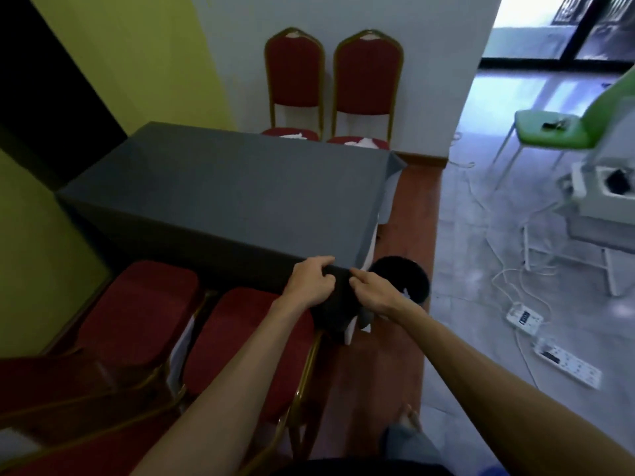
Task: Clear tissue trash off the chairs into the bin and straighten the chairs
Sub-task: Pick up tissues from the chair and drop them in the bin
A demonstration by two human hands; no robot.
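Note:
Both my hands grip the grey tablecloth (220, 187) at the table's near right corner. My left hand (311, 281) pinches the cloth edge on top; my right hand (372, 293) holds the hanging cloth just beside it. A black bin (407, 276) stands on the floor right behind my right hand. Two red chairs (295, 80) (367, 84) stand against the far wall, each with white tissue on its seat: left seat tissue (292, 135), right seat tissue (360, 142). Two red chair seats (137, 304) (247, 338) sit near me, tucked at the table's front.
A green chair (556, 128) with a small dark object stands at the right. White power strips (567, 365) and cables lie on the grey floor. A white stand (598, 201) is at the far right. My bare foot (410, 420) is on the red floor.

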